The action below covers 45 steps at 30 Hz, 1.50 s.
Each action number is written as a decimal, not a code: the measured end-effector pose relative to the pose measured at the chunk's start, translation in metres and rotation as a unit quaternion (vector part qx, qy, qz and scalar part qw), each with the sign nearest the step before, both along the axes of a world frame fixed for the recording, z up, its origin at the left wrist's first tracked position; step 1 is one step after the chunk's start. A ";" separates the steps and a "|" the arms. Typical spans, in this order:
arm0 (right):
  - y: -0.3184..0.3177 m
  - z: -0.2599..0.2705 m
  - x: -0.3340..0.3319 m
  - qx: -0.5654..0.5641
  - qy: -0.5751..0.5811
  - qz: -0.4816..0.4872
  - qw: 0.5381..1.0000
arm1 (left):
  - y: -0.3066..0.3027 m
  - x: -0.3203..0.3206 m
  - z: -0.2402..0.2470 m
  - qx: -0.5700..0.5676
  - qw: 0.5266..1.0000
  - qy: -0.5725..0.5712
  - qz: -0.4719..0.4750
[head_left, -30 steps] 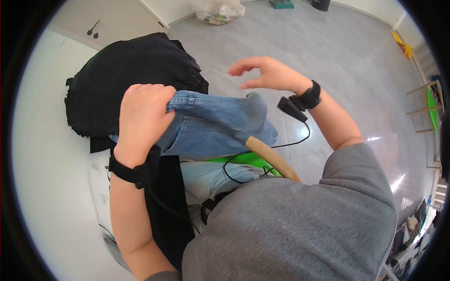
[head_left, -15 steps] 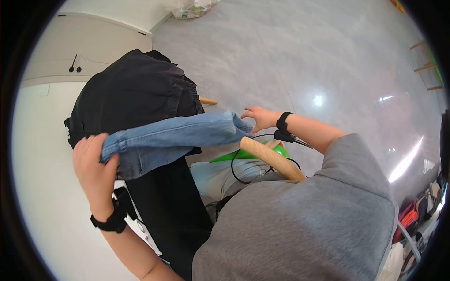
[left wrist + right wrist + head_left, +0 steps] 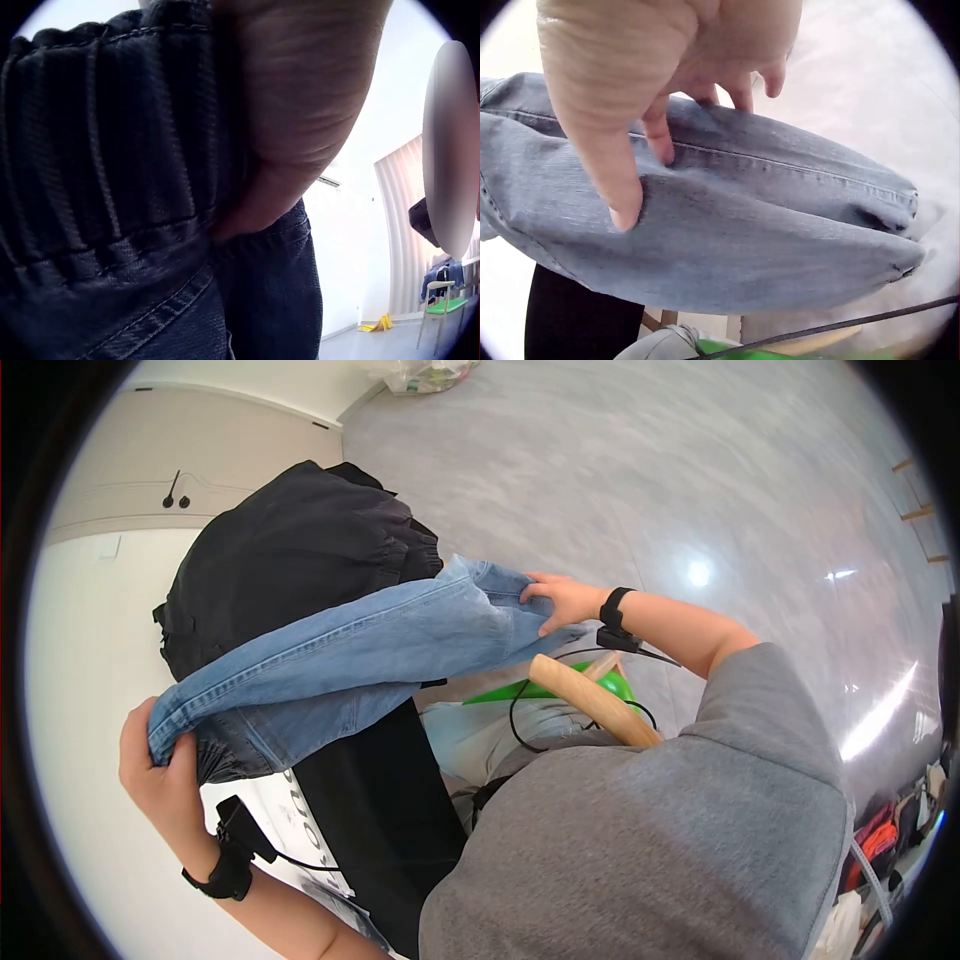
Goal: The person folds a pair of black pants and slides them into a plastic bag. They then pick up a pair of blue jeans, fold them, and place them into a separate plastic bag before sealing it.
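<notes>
Folded blue jeans (image 3: 330, 640) stretch sideways in front of the person in the head view. My left hand (image 3: 160, 790) grips their gathered waist end, thumb on the near side. In the left wrist view the elasticated waistband (image 3: 112, 142) looks dark and fills much of the frame beside the palm. At the leg end, my right hand (image 3: 570, 605) touches the denim from above. The right wrist view shows its thumb and index finger spread apart on the cloth, the other fingers at the upper edge, and the leg ends reaching past the hand.
A heap of black clothing (image 3: 290, 550) lies just beyond the jeans. A curved wooden bar (image 3: 595, 700) and a green seat (image 3: 490, 692) are close by the person's lap. Black cloth (image 3: 385, 800) hangs at the left side. A cable (image 3: 515, 725) loops near the wooden bar.
The left hand has moved left and down with the waist end, drawing the jeans out longer. The right hand, earlier raised clear of them, has come down onto the leg end.
</notes>
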State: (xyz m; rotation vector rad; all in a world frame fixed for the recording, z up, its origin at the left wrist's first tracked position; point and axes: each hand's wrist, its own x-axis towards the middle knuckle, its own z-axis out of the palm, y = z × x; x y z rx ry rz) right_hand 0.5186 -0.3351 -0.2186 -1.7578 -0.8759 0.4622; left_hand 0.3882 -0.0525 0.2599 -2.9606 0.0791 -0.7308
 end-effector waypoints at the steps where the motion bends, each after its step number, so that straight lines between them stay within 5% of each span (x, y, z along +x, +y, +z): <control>1: 0.001 -0.005 0.000 -0.006 0.008 -0.018 1.000 | 0.005 -0.006 0.007 -0.004 1.000 -0.003 0.000; 2: 0.000 -0.011 0.000 -0.006 0.007 -0.012 1.000 | 0.013 -0.013 0.014 -0.004 1.000 -0.004 0.005; 4: -0.001 -0.012 -0.002 -0.049 -0.186 -0.012 0.981 | 0.030 -0.025 0.027 -0.014 0.999 -0.004 0.040; 7: 0.001 -0.014 0.006 -0.049 -0.224 0.021 0.973 | 0.043 -0.041 0.040 -0.012 0.998 -0.022 0.056; 11: 0.008 0.011 0.010 -0.003 -0.115 -0.019 0.993 | 0.068 -0.070 0.059 -0.026 0.994 -0.051 0.091; 13: 0.013 0.033 0.007 0.029 -0.056 -0.141 0.988 | 0.088 -0.089 0.071 -0.034 0.991 -0.071 0.109; 16: 0.027 0.051 0.007 0.065 -0.096 -0.224 0.968 | 0.117 -0.123 0.090 -0.058 0.979 -0.117 0.153; 20: 0.021 0.116 0.016 0.088 -0.128 -0.192 0.969 | 0.154 -0.183 0.117 -0.137 0.955 -0.153 0.216; 22: 0.017 0.153 0.017 0.156 -0.188 -0.070 0.967 | 0.182 -0.221 0.132 -0.153 0.949 -0.153 0.230; 24: 0.021 0.162 0.020 0.080 -0.179 -0.010 0.981 | 0.187 -0.258 0.140 -0.120 0.938 -0.179 0.270; 26: 0.032 0.137 0.038 -0.150 -0.235 0.109 0.954 | 0.181 -0.288 0.146 -0.153 0.918 -0.222 0.290; 31: 0.046 0.135 0.044 -0.083 -0.273 0.126 0.950 | 0.092 -0.313 0.121 -0.207 0.776 -0.489 0.341; 34: 0.048 0.185 0.027 -0.085 -0.192 0.042 0.977 | 0.096 -0.397 0.108 -0.157 0.763 -0.508 0.367; 39: 0.045 0.278 0.024 -0.042 -0.272 0.078 0.958 | 0.111 -0.605 0.092 -0.203 0.786 -0.365 0.456; 42: 0.057 0.339 0.003 -0.086 -0.329 0.143 0.929 | 0.101 -0.716 0.031 -0.181 0.799 -0.269 0.507; 45: 0.074 0.387 -0.046 -0.156 -0.332 0.207 0.907 | 0.045 -0.743 -0.029 -0.233 0.809 -0.206 0.498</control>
